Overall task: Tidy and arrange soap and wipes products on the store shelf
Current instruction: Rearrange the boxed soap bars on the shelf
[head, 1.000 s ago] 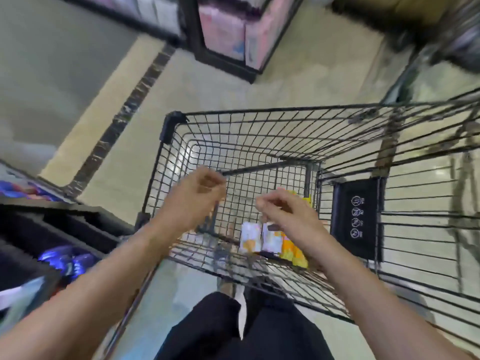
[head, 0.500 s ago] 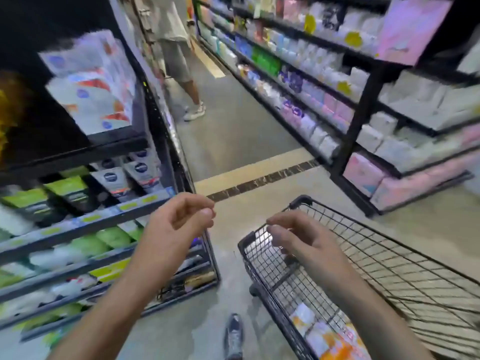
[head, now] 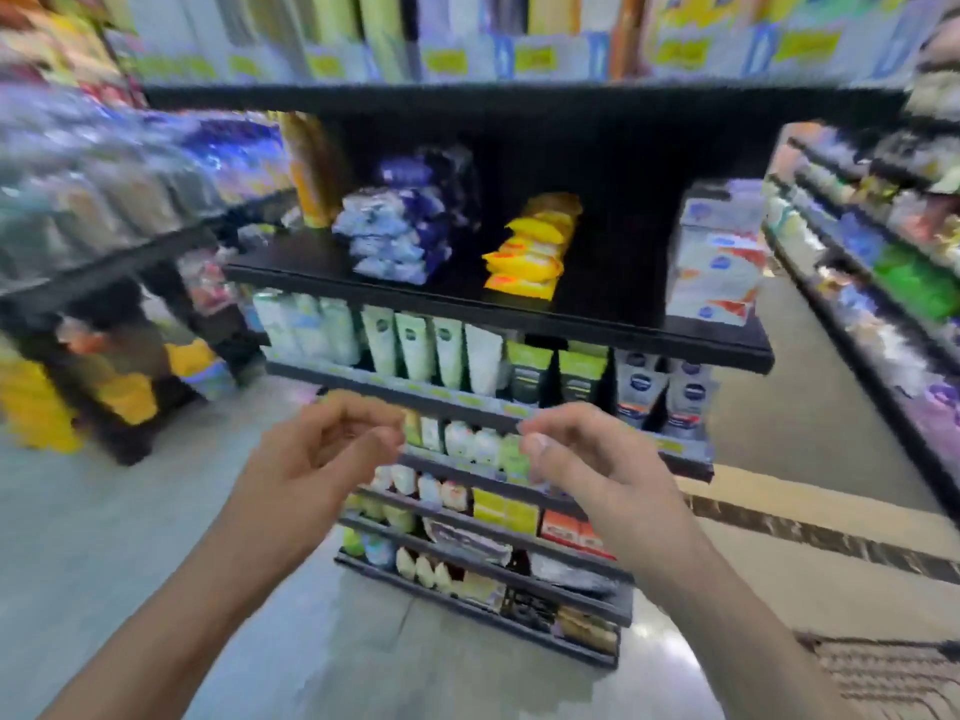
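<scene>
Both hands were raised chest-high, apart from the shelving. The left hand (head: 317, 454) and right hand (head: 587, 459) hung loosely curled and held nothing. Beyond and above them ran the black shelf (head: 519, 317), carrying two stacks well apart: blue wipes packs (head: 400, 236) up and left, nearer the left hand; yellow packs (head: 530, 252) almost dead centre, slightly nearer the right hand. Both stacks ran lengthwise front to back (edges blurred). A white boxed stack (head: 717, 267) stood at the far right end.

Bare shelf (head: 457, 298) between wipe stacks (head: 400, 236)
</scene>
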The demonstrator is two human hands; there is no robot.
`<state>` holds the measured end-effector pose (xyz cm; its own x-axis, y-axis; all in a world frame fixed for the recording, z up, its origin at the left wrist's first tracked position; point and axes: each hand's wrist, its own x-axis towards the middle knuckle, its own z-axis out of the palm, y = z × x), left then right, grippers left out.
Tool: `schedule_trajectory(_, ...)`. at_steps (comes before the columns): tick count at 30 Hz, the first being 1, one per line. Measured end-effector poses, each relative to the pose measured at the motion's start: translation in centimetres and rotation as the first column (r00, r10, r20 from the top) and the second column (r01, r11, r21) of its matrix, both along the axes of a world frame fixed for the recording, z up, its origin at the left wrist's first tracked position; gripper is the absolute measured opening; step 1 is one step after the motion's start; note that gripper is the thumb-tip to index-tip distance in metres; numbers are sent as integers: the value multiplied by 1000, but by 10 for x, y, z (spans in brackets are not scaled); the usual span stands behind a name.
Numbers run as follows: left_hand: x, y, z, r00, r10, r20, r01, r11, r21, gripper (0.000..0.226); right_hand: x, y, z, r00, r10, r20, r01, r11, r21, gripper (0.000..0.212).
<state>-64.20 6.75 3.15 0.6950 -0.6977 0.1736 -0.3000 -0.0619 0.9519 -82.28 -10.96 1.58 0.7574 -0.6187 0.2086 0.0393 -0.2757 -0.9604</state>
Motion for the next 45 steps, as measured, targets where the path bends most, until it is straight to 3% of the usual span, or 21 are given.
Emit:
schedule_trajectory(3,67,56,13,993,117,8,-116,992,-54,11,91,33,12,995,96,1,-96,994,-45,9)
schedule_trajectory(6,128,106,14,977,214,-1,-214,974,-75,22,167,63,24,987,159,9,-158,985,-69,9)
schedule_trajectory(12,238,139,20,970,244,18,-241,965,-104,26,282,95,38,985,174,-12,-175,984,-42,7)
schedule_trajectory(19,355,77,10,985,124,122,-120,992,-39,18,377,72,31,985,118,-127,-132,986,-105,6)
schedule_trajectory(27,486,-37,-4,941,-25,338,-20,992,128,17,495,0,12,992,-102,-72,85,975,-207,12)
schedule_trajectory(30,526,-78,-7,871,-81,484,-21,979,201,17,534,-22,12,979,-193,-62,169,945,-280,16)
schedule_trajectory(34,572,-129,-13,680,-197,706,-89,934,347,32,570,-44,12,939,-332,-91,282,893,-350,20)
schedule_trajectory(38,603,-167,-31,554,-406,727,-33,862,506,51,598,-62,14,876,-455,-162,324,803,-501,35)
schedule_trajectory(42,612,-173,-52,501,-451,739,-34,843,537,63,626,-87,21,734,-605,-309,311,704,-639,49)
schedule_trajectory(45,616,-173,-55,483,-452,750,0,857,516,67,654,-119,28,572,-716,-401,293,635,-715,58)
